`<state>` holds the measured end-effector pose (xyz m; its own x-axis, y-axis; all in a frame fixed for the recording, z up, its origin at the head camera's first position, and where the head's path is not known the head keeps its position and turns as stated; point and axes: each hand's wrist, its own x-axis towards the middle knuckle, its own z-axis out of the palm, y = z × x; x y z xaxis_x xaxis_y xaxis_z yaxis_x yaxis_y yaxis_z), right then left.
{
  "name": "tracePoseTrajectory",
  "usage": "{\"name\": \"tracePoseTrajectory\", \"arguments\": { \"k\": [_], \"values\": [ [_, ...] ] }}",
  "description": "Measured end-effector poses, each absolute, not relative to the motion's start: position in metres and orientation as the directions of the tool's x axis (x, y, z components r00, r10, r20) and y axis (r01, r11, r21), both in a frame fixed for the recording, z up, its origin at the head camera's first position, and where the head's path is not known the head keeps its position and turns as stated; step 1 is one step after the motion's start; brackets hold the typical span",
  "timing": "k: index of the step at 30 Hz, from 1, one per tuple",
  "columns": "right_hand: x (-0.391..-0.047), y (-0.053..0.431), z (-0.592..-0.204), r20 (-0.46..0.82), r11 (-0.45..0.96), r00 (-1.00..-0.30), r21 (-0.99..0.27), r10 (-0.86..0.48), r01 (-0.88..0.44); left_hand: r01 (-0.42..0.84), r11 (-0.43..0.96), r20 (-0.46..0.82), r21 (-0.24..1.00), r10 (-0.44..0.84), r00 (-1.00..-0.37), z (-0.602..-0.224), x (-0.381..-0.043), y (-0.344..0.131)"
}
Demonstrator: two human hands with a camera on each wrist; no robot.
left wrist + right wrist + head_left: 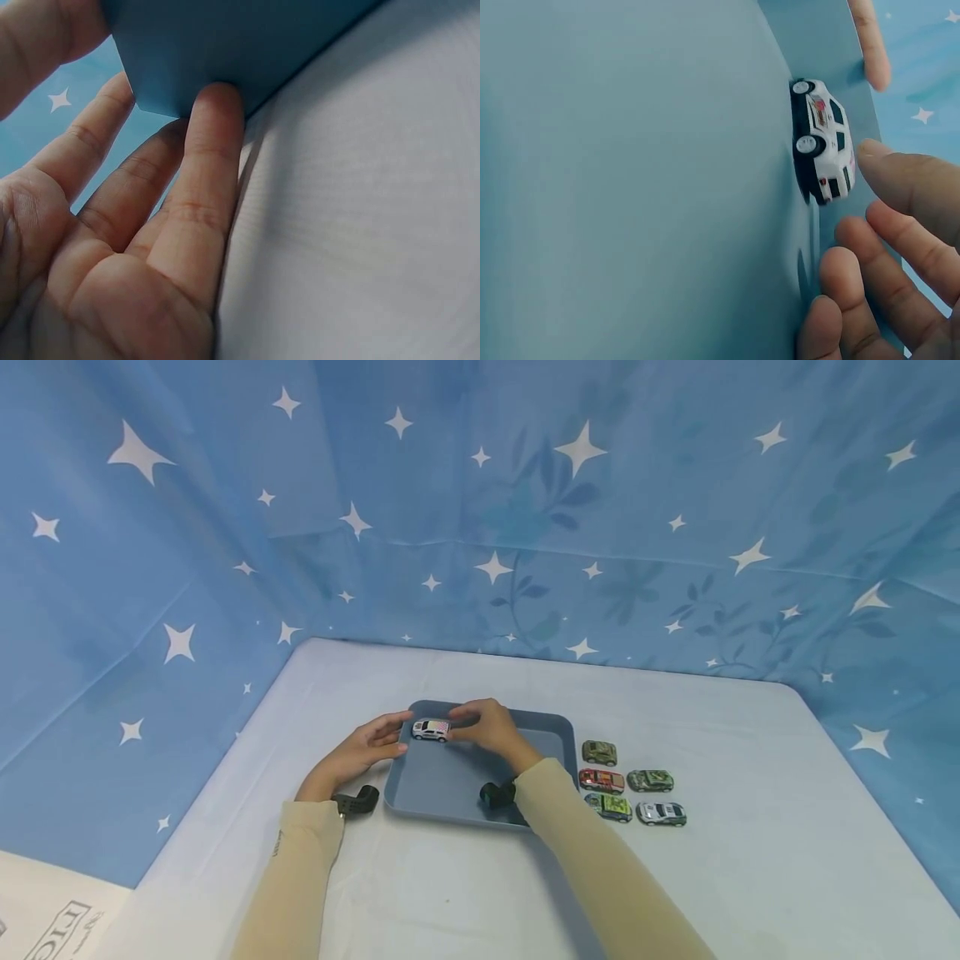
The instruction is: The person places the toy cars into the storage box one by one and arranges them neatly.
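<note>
A white toy car (431, 730) with a colourful patterned roof stands on its wheels in the far left corner of a blue-grey tray (442, 785). Close behind it is my right hand (487, 727), fingers spread and loosely bent. In the right wrist view the thumb tip (871, 148) is right by the car's roof; whether it touches cannot be told. My left hand (362, 752) lies along the tray's left side, its fairly straight fingers touching the outer wall. The left wrist view shows a fingertip (216, 97) against that wall.
Right of the tray sit several more toy cars: an olive one (599, 752), a red one (602, 781), a yellow-green one (609, 807), a camouflage-green one (651, 781) and a silver one (662, 813). A star-patterned blue curtain (465, 510) hangs behind the white table (420, 893).
</note>
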<state>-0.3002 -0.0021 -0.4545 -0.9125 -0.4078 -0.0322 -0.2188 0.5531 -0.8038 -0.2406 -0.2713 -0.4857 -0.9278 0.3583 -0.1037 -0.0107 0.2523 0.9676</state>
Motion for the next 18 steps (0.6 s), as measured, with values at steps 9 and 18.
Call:
{"name": "tracePoseTrajectory", "arguments": {
  "k": [9, 18],
  "values": [
    [-0.301, 0.021, -0.453, -0.08, 0.48, -0.906, -0.865, -0.416, -0.144, 0.003, 0.255, -0.092, 0.967, 0.36, -0.928, -0.487, -0.24, -0.272],
    [-0.3, 0.037, -0.449, -0.083, 0.439, -0.901, -0.889, -0.426, -0.126, 0.023, 0.25, -0.075, 0.968, 0.374, -0.924, -0.489, -0.241, -0.273]
  ]
}}
